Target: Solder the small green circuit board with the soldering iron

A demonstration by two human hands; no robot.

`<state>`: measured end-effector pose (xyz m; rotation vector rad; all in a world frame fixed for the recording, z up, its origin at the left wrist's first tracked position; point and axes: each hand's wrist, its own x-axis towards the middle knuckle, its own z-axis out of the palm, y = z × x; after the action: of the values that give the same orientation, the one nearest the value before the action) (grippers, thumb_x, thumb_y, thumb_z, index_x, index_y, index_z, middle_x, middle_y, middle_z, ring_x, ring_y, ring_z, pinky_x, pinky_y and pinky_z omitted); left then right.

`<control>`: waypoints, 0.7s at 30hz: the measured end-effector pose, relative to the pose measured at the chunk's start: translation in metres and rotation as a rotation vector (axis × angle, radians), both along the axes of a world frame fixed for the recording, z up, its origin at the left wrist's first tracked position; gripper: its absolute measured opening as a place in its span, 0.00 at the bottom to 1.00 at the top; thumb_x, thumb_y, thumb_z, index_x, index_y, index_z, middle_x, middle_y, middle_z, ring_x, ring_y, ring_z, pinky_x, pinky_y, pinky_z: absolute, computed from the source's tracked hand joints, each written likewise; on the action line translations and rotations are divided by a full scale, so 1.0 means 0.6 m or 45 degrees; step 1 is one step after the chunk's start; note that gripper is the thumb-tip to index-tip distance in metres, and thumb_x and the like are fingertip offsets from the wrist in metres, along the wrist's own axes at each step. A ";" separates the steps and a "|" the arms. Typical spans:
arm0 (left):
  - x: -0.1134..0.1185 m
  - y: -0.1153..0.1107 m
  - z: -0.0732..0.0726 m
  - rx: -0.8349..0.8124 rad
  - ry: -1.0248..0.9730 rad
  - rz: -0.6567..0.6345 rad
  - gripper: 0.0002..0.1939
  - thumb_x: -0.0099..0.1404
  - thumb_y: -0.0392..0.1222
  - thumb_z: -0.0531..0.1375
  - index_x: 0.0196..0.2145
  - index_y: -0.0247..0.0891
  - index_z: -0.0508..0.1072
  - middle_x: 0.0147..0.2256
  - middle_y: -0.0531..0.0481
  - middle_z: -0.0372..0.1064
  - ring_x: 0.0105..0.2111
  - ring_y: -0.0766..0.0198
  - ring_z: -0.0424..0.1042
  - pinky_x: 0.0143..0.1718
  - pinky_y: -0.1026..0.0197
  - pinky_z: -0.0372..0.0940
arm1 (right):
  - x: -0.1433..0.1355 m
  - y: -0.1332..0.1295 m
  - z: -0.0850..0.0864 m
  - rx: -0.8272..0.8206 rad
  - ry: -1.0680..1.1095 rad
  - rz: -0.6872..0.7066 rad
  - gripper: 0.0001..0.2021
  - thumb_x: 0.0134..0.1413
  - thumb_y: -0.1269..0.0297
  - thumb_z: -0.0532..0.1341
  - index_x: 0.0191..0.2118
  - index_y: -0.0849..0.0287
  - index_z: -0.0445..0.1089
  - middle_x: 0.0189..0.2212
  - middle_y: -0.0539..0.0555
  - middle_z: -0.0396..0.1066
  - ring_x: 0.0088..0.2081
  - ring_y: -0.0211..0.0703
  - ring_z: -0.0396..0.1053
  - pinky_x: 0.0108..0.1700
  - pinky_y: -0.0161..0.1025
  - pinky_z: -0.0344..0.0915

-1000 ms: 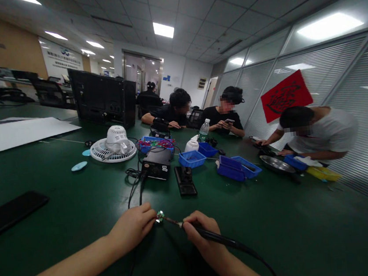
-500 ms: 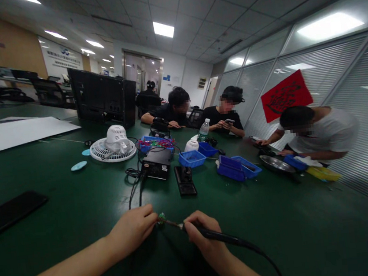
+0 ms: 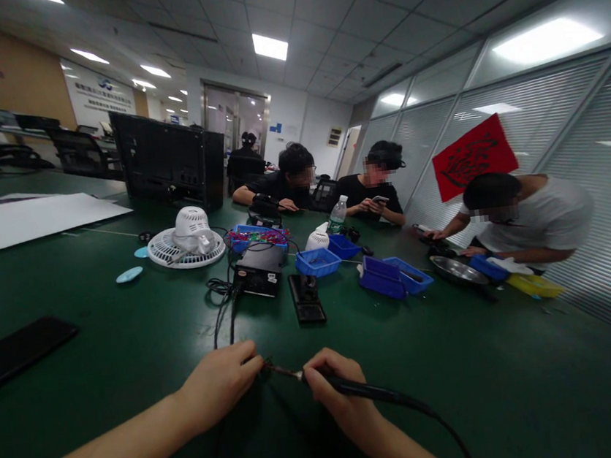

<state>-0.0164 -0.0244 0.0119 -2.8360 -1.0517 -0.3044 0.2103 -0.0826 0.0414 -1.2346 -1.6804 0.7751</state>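
My left hand (image 3: 226,378) pinches a small circuit board (image 3: 267,366) just above the green table; its fingertips hide part of the board, and its details are too small to make out. Wrapped round the black handle of a soldering iron (image 3: 368,391) is my right hand (image 3: 354,418), held like a pen. The iron's metal tip points left and meets the board, or comes very close to it. From the handle's rear, a black cable curves down to the bottom edge. Beyond my hands stands a black soldering station (image 3: 258,272) beside a dark iron stand (image 3: 308,308).
Blue bins (image 3: 317,263) and a bin of coloured wires (image 3: 256,238) stand farther back. A white fan part (image 3: 186,246) and a black monitor (image 3: 170,160) are at left. A dark phone-like slab (image 3: 22,353) lies near left. Several people sit across the table.
The circuit board shows less green than before and looks darker, perhaps slightly turned. Both hands and the soldering iron stay almost in place.
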 end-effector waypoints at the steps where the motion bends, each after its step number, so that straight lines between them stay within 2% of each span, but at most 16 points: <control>1: 0.000 0.000 0.000 -0.004 -0.008 -0.003 0.07 0.68 0.34 0.50 0.35 0.39 0.67 0.31 0.52 0.63 0.28 0.65 0.63 0.27 0.64 0.55 | 0.000 0.000 0.000 -0.002 0.000 0.005 0.08 0.53 0.65 0.58 0.25 0.60 0.68 0.18 0.46 0.64 0.21 0.35 0.61 0.24 0.31 0.57; 10: -0.001 0.004 -0.009 -0.061 -0.132 0.000 0.08 0.69 0.36 0.50 0.35 0.39 0.68 0.32 0.52 0.64 0.30 0.65 0.65 0.29 0.65 0.58 | 0.000 0.000 -0.002 0.003 -0.019 -0.012 0.09 0.53 0.64 0.58 0.25 0.60 0.69 0.19 0.47 0.65 0.21 0.35 0.62 0.25 0.31 0.58; 14: -0.001 0.006 -0.004 -0.156 -0.196 0.047 0.09 0.69 0.36 0.50 0.36 0.39 0.70 0.33 0.52 0.65 0.31 0.66 0.67 0.31 0.66 0.60 | 0.002 0.000 -0.005 0.045 -0.014 -0.041 0.10 0.54 0.63 0.59 0.25 0.60 0.69 0.18 0.47 0.64 0.21 0.36 0.62 0.25 0.32 0.58; 21: -0.001 0.005 0.004 -0.196 -0.197 0.070 0.09 0.68 0.36 0.51 0.37 0.40 0.71 0.33 0.52 0.66 0.32 0.65 0.68 0.32 0.66 0.61 | 0.004 0.003 -0.012 -0.019 0.029 -0.034 0.09 0.54 0.62 0.59 0.26 0.60 0.69 0.19 0.47 0.64 0.22 0.36 0.62 0.25 0.32 0.57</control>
<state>-0.0168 -0.0215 0.0145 -2.9517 -1.2312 -0.4634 0.2125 -0.0805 0.0342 -1.2511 -1.6391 0.7839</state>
